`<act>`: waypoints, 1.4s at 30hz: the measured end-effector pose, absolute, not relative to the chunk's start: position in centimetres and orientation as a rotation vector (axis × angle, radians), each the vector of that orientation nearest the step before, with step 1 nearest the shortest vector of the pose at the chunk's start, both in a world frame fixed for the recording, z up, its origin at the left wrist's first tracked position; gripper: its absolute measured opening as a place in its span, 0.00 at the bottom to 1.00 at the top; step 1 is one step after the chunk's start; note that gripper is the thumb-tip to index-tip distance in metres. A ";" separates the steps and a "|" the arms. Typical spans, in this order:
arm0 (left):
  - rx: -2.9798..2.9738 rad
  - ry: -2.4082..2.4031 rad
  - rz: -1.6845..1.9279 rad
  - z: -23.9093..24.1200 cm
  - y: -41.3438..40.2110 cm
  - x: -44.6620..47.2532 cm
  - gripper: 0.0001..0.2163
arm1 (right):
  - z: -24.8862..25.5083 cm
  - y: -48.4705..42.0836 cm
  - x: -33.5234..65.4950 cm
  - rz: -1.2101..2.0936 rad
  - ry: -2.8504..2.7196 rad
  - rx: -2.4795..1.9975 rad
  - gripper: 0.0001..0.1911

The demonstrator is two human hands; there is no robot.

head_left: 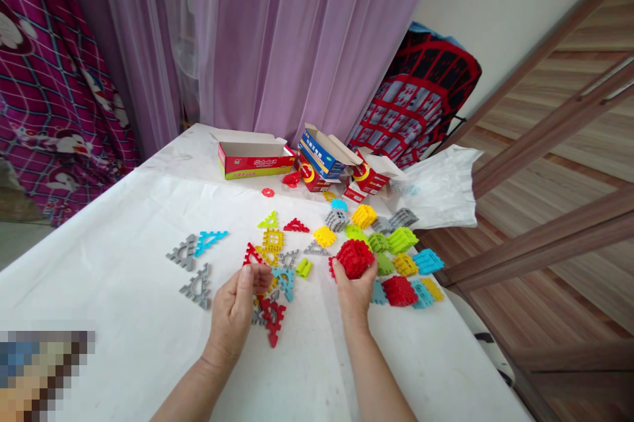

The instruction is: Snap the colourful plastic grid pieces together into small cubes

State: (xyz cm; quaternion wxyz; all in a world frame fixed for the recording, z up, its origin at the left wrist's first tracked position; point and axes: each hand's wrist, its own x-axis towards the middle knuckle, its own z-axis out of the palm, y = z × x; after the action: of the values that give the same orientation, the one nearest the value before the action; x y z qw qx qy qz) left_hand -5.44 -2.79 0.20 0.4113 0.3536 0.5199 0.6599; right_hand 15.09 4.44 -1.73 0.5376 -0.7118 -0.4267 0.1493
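A thick bundle of red notched plastic building pieces (354, 258) is in my right hand (357, 290), its fingers and thumb wrapped around the lower sides. My left hand (238, 300) hovers over a loose spread of pieces, fingers loosely curled and thumb apart, with no held piece visible. Just beyond its thumb is a red triangular piece (251, 253); whether they touch is unclear. Close by lie a larger red triangle (272, 319), a blue piece (284, 282), a yellow square piece (273, 238) and a small lime-green piece (304, 268). Some pieces are partly hidden behind my left fingers.
Sorted stacks, including a red one (400, 291) and a yellow one (364, 215), crowd the table's right side. Grey triangles (197, 286) and a blue triangle (211, 242) lie left. Opened cardboard boxes (257, 166) and a white plastic bag (440, 187) stand at the back.
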 end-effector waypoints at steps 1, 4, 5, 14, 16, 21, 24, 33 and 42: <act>0.893 1.311 1.661 0.2 -2.8 -5.5 0.28 | -1.6 4.5 15.0 0.344 -1.008 -1.704 0.56; 0.901 1.316 1.663 0.2 -2.7 -5.5 0.28 | -1.5 4.8 14.7 0.305 -1.012 -1.695 0.56; 0.899 1.316 1.661 0.2 -2.7 -5.5 0.28 | -1.5 4.8 14.6 0.296 -1.012 -1.690 0.55; 0.882 1.327 1.615 0.2 -2.6 -5.6 0.31 | -1.4 5.3 14.2 0.285 -0.909 -1.763 0.53; 0.883 1.327 1.614 0.3 -2.6 -5.6 0.30 | -1.4 5.2 14.2 0.273 -0.912 -1.770 0.52; 0.883 1.332 1.622 0.4 -2.6 -5.6 0.30 | -1.5 5.2 14.2 0.261 -0.930 -1.773 0.51; 0.883 1.332 1.619 0.5 -2.7 -5.6 0.30 | -1.5 5.3 14.2 0.248 -0.935 -1.729 0.51; 0.879 1.317 1.595 0.2 -2.7 -5.8 0.30 | -1.9 5.4 14.3 0.214 -0.950 -1.684 0.49; 0.890 1.339 1.599 0.4 -2.7 -5.7 0.30 | -1.8 5.4 14.2 0.217 -0.933 -1.660 0.51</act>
State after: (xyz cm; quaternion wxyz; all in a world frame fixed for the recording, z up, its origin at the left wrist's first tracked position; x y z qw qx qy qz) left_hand -5.73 -2.68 0.42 0.4234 0.3555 0.5349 0.6389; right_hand 14.21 5.39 -1.76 0.5749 -0.7087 -0.3984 0.0926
